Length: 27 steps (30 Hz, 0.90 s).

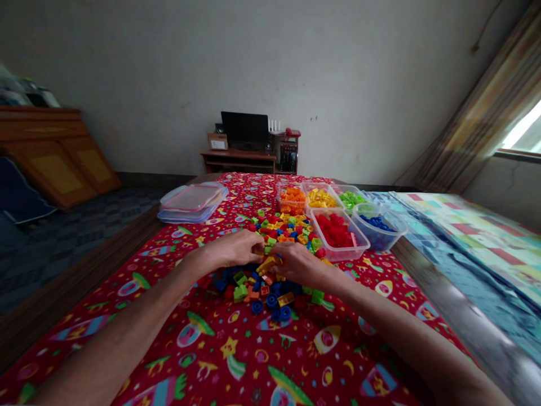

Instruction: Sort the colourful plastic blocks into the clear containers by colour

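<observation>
A loose pile of mixed building blocks [253, 287] in blue, green, orange, red and yellow lies on the red patterned cloth. Over its far part, my left hand [240, 247] has its fingers curled down among the blocks; their tips are hidden, so I cannot make out what they touch. Just to the right, my right hand [293, 260] pinches a yellow block [269, 263] between thumb and fingers. Blue wheel-like pieces [271, 300] lie at the pile's near edge. More mixed blocks spread out beyond both hands.
Clear tubs of sorted blocks stand at the right: orange [292, 198], yellow [321, 198], green [350, 201], red [338, 231] and blue [377, 224]. Stacked plastic lids [192, 202] lie at the left. A bed [477, 237] adjoins the table's right side.
</observation>
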### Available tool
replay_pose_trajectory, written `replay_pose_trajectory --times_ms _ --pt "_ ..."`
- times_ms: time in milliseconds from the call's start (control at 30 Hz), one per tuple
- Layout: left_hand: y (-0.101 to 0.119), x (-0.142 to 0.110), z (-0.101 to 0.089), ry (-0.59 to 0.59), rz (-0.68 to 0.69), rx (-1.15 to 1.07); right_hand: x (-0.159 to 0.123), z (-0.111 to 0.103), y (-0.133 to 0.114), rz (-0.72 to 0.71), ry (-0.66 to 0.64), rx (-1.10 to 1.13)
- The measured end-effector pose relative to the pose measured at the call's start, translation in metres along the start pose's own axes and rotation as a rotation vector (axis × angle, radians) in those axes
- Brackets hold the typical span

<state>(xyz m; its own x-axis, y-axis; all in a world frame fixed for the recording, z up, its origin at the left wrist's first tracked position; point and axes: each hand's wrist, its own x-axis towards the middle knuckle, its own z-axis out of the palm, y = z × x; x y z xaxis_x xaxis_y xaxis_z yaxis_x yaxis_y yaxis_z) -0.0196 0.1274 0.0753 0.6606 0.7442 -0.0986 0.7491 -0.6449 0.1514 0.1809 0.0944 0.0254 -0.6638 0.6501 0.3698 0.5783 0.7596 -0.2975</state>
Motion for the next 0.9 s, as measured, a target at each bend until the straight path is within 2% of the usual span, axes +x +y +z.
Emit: replay_pose_trajectory --times_ms 200,300,433,700,900 --pt "0.004 -0.001 -0.009 0.168 -0.013 -0.163 -0.001 -0.014 -0.002 0.117 0.1 -0.009" --pt "0.005 0.002 -0.008 0.216 -0.032 -0.416 0.001 -0.022 -0.006 0.137 0.132 0.038" --pt "0.006 0.007 -0.001 0.248 -0.033 -0.704 0.002 -0.023 -0.01 0.108 0.093 0.085" --pt "0.007 0.009 0.003 0.18 0.037 -0.751 0.001 -0.021 -0.014 0.061 0.11 0.058" --pt "0.005 0.006 0.004 0.073 0.146 -0.796 0.001 -0.021 -0.018 0.035 0.131 0.049"
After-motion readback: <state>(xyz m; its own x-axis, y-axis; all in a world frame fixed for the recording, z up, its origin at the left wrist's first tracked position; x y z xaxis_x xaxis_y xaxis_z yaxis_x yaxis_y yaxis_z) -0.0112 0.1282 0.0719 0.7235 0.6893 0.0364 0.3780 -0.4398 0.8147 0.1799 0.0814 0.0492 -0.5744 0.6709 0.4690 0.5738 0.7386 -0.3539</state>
